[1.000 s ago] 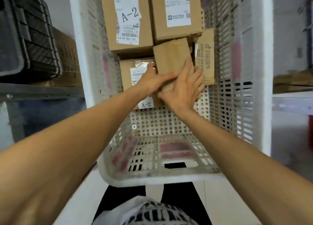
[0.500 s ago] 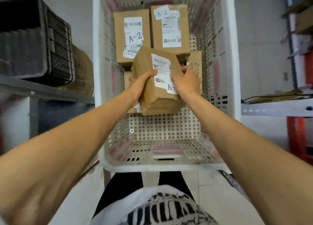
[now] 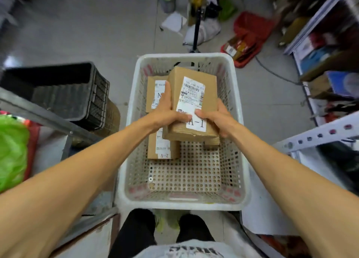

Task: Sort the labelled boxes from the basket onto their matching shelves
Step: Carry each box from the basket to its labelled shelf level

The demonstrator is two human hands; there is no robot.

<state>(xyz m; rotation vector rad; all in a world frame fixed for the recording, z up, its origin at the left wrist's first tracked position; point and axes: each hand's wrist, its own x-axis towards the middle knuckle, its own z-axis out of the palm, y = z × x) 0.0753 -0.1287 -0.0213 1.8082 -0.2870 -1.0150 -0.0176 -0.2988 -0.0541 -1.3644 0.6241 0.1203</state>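
A cardboard box labelled A-1 (image 3: 194, 94) is held above the white perforated basket (image 3: 238, 133). My left hand (image 3: 165, 110) grips its left side, thumb on the label. My right hand (image 3: 215, 118) grips its right side near the A-1 tag. Under it in the basket lie a box labelled A-2 (image 3: 162, 151) at the left, another box (image 3: 154, 91) behind my left hand with its label partly hidden, and a small box (image 3: 211, 142) mostly covered at the right.
A black crate (image 3: 64, 90) sits on a grey metal shelf (image 3: 38, 112) at the left, with a green bag (image 3: 11, 153) below. White shelving (image 3: 318, 135) with mixed goods stands at the right. A red bag (image 3: 250, 34) and clutter lie on the floor ahead.
Both hands took the box out from among the others, turned its label up and raised it clear. The view tilted up, so the floor beyond the basket now shows.
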